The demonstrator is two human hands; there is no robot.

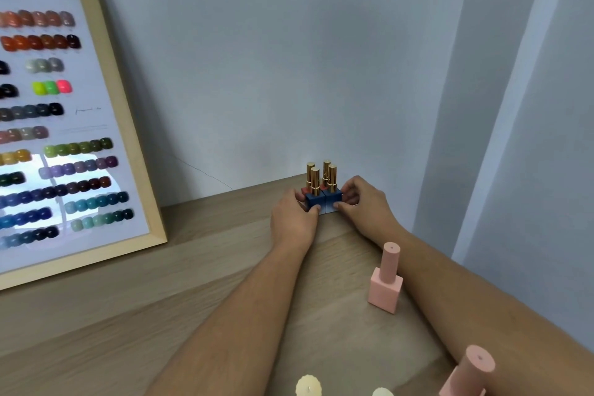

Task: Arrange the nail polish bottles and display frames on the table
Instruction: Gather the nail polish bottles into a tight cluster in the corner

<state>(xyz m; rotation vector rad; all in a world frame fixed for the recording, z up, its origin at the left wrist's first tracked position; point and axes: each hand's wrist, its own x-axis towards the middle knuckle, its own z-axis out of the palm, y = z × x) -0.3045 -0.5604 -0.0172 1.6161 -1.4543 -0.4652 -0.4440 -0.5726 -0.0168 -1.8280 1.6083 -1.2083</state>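
A tight cluster of gold-capped nail polish bottles (322, 190) stands at the far corner of the wooden table (160, 292); the front bottles are blue and red ones show behind. My left hand (294, 220) presses the cluster's left side and my right hand (361, 202) presses its right side, fingers curled around the bases. A pink bottle (385, 280) stands upright between my forearms. Another pink bottle (469, 373) sits at the bottom right. A wood-framed nail colour display (64, 125) leans on the wall at left.
Two pale cream caps (308, 386) peek in at the bottom edge. A grey wall runs behind the table, and a wall corner closes in at the right. Bare wood lies between the display frame and my arms.
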